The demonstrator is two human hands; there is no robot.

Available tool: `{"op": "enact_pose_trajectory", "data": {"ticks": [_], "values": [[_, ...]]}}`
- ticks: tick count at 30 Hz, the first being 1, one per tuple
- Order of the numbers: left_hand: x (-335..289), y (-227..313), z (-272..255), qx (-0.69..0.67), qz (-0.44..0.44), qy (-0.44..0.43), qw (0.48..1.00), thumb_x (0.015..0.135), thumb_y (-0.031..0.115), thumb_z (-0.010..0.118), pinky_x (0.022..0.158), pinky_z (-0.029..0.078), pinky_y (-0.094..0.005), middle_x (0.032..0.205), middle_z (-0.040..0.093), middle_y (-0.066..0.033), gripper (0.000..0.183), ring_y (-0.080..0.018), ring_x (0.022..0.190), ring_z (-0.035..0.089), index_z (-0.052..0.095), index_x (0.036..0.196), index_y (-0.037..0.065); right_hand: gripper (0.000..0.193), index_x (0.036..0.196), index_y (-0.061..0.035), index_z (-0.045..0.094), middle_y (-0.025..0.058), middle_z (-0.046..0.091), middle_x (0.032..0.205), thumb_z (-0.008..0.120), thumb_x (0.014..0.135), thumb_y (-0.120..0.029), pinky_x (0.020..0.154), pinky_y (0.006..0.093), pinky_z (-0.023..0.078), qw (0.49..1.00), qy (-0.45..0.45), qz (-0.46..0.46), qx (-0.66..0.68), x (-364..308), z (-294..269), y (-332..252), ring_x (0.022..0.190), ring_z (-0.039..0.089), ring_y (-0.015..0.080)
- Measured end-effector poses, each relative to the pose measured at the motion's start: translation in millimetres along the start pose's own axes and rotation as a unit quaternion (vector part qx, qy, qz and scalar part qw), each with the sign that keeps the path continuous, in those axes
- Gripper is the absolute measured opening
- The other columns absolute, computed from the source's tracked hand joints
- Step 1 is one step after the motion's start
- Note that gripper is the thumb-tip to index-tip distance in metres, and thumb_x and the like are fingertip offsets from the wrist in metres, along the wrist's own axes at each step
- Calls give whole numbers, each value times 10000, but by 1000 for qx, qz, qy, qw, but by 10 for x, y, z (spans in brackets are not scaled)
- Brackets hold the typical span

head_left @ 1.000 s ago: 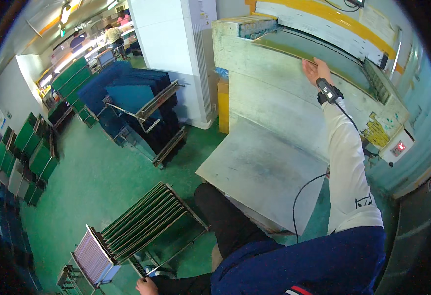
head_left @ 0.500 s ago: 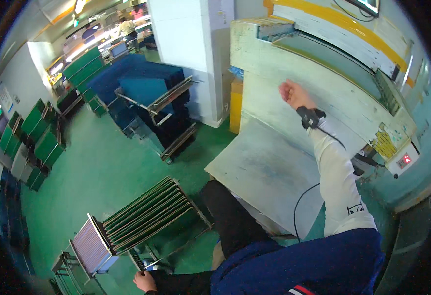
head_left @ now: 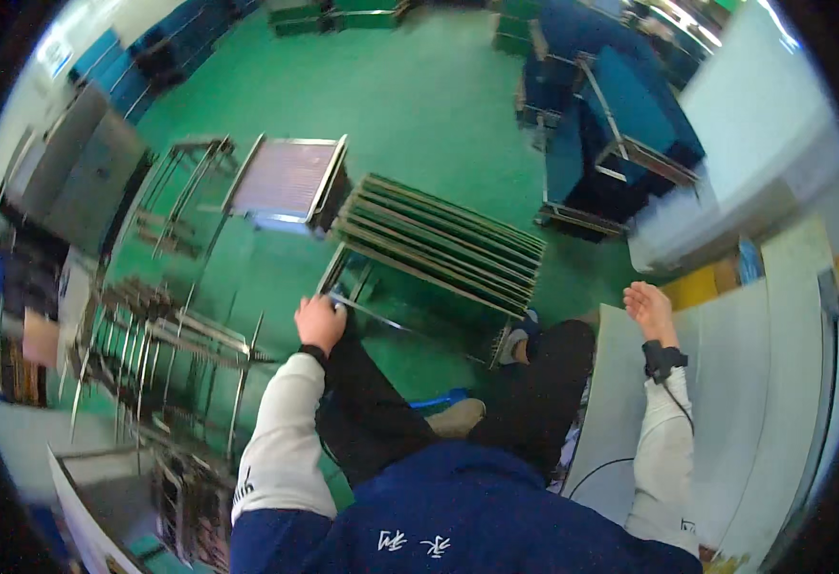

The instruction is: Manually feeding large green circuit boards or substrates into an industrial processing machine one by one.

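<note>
"How far along is the work?"

"The left hand (head_left: 320,323) appears closed around the end of a slotted rack (head_left: 429,275) standing before the worker's knees; the right hand (head_left: 649,311), loosely curled, hangs empty near a pale surface (head_left: 726,383). Neither carries a sheet; what remains cannot be judged."

"And the containers?"

"The slotted rack holds dark strips (head_left: 448,230), perhaps board edges, though blur hinders. Beyond, a smaller rack (head_left: 330,182) looks full of lilac sheets (head_left: 286,170); a cart (head_left: 580,222) bears blue panels (head_left: 635,100)."
</note>
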State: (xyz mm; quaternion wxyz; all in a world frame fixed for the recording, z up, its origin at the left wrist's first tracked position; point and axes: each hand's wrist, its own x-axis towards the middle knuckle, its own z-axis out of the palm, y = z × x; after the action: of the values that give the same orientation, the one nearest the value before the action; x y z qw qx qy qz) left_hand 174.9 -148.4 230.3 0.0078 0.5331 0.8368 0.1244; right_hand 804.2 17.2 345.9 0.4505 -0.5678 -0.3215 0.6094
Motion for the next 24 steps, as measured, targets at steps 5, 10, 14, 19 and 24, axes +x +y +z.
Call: {"op": "enact_pose_trajectory", "data": {"ticks": [5, 10, 14, 19, 24], "values": [[-58, 6, -69, -22, -39, -50, 998, 794, 311, 608, 840, 450, -487, 966, 646, -101, 269, -334, 1012, 562, 680, 882, 68, 217, 1049, -25, 621, 130, 687, 947, 580, 929, -201, 685, 302, 541, 982, -130, 41, -130, 48, 1288, 516, 788, 674, 206], [-27, 10, -53, -40, -47, -42, 997, 791, 313, 609, 819, 451, -479, 925, 642, -99, 255, -321, 988, 570, 690, 830, 74, 269, 1093, -13, 665, 76, 685, 959, 679, 879, -176, 743, 266, 502, 920, -210, -31, -330, 252, 2171, 1457, 886, 640, 139], [-19, -45, -65, -55, -67, -35, 996, 782, 307, 606, 823, 452, -471, 919, 644, -103, 252, -314, 983, 574, 702, 795, 74, 407, 1177, -1, 622, 170, 673, 1130, 702, 831, -200, 878, 378, 512, 842, -217, -160, -467, 289, 2636, 1921, 1031, 654, 277], [-24, -107, -115, -60, -76, -32, 995, 774, 297, 611, 831, 454, -460, 926, 649, -106, 247, -315, 985, 575, 704, 796, 69, 434, 1194, -20, 603, 181, 623, 1186, 696, 823, -224, 961, 430, 460, 768, -233, -228, -551, 182, 2858, 2099, 1117, 583, 353], [-26, -140, -133, -65, -83, -34, 994, 771, 290, 618, 825, 456, -457, 915, 651, -106, 242, -317, 979, 577, 703, 800, 66, 454, 1231, -36, 565, 170, 590, 1181, 692, 814, -160, 936, 458, 450, 694, -208, -294, -624, 57, 2930, 2051, 1112, 537, 375]]}}
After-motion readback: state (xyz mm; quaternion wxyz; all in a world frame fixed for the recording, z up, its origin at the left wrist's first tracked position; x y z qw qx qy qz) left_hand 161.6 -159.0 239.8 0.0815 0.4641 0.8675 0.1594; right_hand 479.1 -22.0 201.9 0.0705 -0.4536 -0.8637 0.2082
